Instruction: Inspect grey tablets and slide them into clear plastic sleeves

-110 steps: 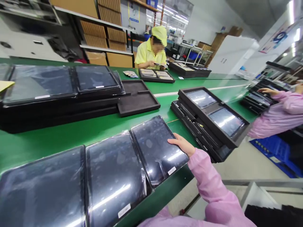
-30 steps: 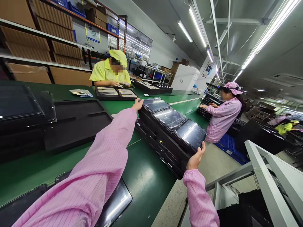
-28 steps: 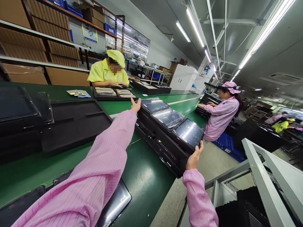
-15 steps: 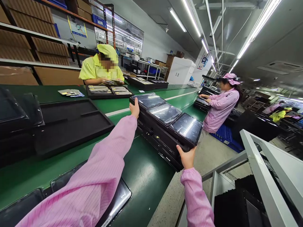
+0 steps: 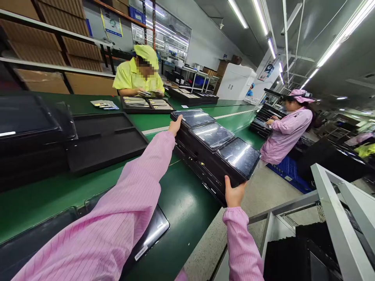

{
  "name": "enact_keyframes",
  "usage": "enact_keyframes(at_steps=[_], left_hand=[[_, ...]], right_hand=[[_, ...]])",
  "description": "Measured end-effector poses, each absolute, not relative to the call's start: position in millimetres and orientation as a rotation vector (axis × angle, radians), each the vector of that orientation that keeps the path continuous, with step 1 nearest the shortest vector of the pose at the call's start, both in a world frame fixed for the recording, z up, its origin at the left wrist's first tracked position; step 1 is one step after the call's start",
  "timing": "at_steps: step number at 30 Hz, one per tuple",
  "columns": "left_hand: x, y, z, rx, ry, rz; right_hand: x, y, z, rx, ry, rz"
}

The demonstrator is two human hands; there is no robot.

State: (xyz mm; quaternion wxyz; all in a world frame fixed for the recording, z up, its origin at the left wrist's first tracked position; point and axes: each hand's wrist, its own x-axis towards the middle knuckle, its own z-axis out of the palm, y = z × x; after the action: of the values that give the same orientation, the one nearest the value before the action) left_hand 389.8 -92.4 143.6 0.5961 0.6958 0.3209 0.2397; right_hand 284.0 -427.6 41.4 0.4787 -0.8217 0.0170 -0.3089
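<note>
My left hand (image 5: 175, 125) grips the far left corner of a black tray (image 5: 202, 150), thumb over its rim. My right hand (image 5: 234, 193) closes on the near right end of the same tray, thumb on the side wall. Three shiny dark flat screen panels lie in a row on it; the middle panel (image 5: 212, 135) reflects the ceiling lights. Directly below are more black trays (image 5: 195, 168) at the edge of the green work surface (image 5: 187, 218). Whether the top tray rests fully on them, I cannot tell. My left sleeve partly covers a loose dark panel (image 5: 152, 230).
At left is a wide black tray (image 5: 105, 148) beside stacked trays with panels (image 5: 26, 117). Across the bench, a person in yellow (image 5: 140, 76) handles small flat parts. A person in pink (image 5: 288, 128) works farther right. A metal-framed rack (image 5: 331, 203) stands near my right arm.
The view has turned slightly left, so most things sit farther right in it. Both hands keep their hold on the tray, which shows no clear move relative to the stack.
</note>
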Motion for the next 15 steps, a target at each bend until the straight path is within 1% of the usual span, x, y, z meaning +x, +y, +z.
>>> enact_keyframes(at_steps=[4,7,9,12,14,15], left_hand=[[345,-88,161,1.751,0.728,0.481],[282,-75,167,1.843,0.706,0.438],[218,-62,161,1.913,0.673,0.372],[94,-43,137,2.314,0.458,0.028],[6,-43,114,2.398,0.544,-0.102],[-35,-47,100,2.416,0.659,-0.105]], right_hand=[[277,-430,27,-1.975,0.014,-0.785],[255,-430,7,-1.939,0.005,-0.798],[233,-426,-7,-1.923,-0.008,-0.808],[199,-413,-24,-1.934,-0.085,-0.804],[182,-400,-30,-1.967,-0.206,-0.729],[177,-391,-32,-1.991,-0.292,-0.656]])
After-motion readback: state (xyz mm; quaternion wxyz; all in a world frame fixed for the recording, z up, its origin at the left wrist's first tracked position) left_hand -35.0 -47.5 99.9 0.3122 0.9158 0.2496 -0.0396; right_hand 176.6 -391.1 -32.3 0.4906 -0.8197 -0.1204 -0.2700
